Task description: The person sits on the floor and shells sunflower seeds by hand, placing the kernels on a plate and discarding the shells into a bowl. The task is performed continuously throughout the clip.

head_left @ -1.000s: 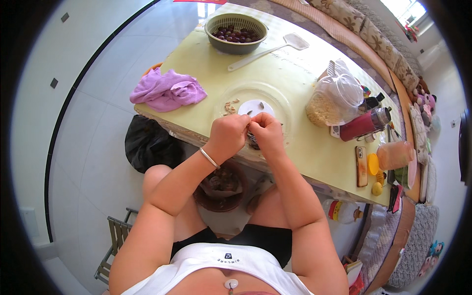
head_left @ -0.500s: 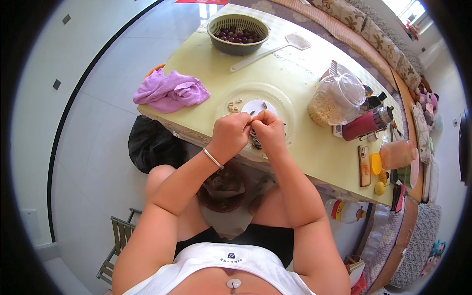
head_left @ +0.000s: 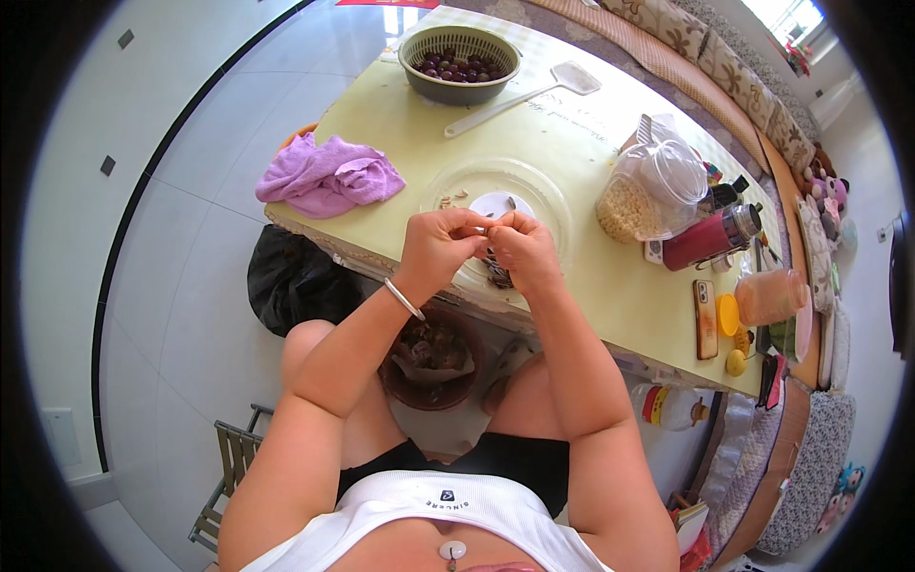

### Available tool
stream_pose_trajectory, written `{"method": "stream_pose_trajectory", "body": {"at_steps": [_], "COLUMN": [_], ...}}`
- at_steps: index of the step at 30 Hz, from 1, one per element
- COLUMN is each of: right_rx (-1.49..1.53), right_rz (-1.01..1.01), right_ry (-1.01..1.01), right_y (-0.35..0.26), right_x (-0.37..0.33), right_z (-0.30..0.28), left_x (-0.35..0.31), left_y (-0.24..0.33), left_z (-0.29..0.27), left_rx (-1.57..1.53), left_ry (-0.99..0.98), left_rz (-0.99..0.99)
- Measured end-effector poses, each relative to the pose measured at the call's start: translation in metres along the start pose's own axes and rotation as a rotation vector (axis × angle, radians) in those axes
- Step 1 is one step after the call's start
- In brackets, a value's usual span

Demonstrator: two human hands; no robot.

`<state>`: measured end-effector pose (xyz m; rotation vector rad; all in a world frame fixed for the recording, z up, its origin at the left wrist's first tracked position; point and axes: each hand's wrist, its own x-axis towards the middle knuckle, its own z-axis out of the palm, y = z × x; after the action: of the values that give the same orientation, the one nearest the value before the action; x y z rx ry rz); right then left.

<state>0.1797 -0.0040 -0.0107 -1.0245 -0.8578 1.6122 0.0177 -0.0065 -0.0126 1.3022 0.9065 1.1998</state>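
My left hand (head_left: pixel 438 248) and my right hand (head_left: pixel 524 251) meet over a clear round plate (head_left: pixel 560 210) at the table's near edge. Both pinch a tiny dark piece, which looks like a sunflower seed (head_left: pixel 486 230), between thumbs and forefingers; the fingers cover most of it. Beneath my right hand lies a pile of dark striped seeds or shells (head_left: pixel 498 274), partly hidden. A small white dish (head_left: pixel 488 203) sits in the plate with a dark sliver (head_left: pixel 512 203) on it. Pale kernels (head_left: pixel 461 195) lie at the plate's left side.
A purple cloth (head_left: pixel 329 176) lies at left and a basket of dark round fruit (head_left: pixel 462 69) at the back, near a white spatula (head_left: pixel 519 105). Right stand a tub of pale kernels (head_left: pixel 624 212), a maroon bottle (head_left: pixel 703 238) and a phone (head_left: pixel 704 319). Below is a waste bin (head_left: pixel 434 381).
My left hand has turned slightly, its forefinger now stretched out and its thumb showing below. The fingertips of both hands stay together over the plate.
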Motion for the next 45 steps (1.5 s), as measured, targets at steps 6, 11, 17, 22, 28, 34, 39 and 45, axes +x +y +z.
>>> {"method": "stream_pose_trajectory", "body": {"at_steps": [6, 11, 17, 22, 28, 34, 39, 45], "right_rx": [0.042, 0.190, 0.224, 0.212, 0.235, 0.228, 0.118, -0.385], "right_rz": [0.017, 0.029, 0.095, 0.152, 0.103, 0.081, 0.102, 0.100], "right_ry": [0.007, -0.027, -0.069, -0.141, -0.159, -0.152, -0.109, -0.308], "right_y": [0.002, 0.002, 0.001, 0.006, 0.000, 0.008, 0.005, -0.009], "right_x": [0.000, 0.002, 0.002, 0.005, -0.001, 0.005, 0.002, -0.031], "right_z": [-0.003, -0.008, -0.008, -0.014, -0.002, -0.011, -0.007, 0.010], "left_x": [0.008, 0.011, 0.008, 0.001, 0.004, 0.004, 0.003, 0.021], "left_y": [0.004, 0.004, 0.003, 0.011, 0.007, 0.007, 0.008, -0.003], "left_z": [-0.009, -0.006, -0.002, 0.004, 0.006, 0.008, 0.005, -0.026], "left_rx": [-0.221, -0.165, 0.252, 0.596, 0.655, 0.632, 0.407, 0.720], "left_ry": [-0.056, 0.004, 0.067, 0.119, 0.130, 0.179, 0.229, 0.256], "left_rz": [-0.218, -0.143, 0.121, 0.394, 0.452, 0.436, 0.290, 0.378]}}
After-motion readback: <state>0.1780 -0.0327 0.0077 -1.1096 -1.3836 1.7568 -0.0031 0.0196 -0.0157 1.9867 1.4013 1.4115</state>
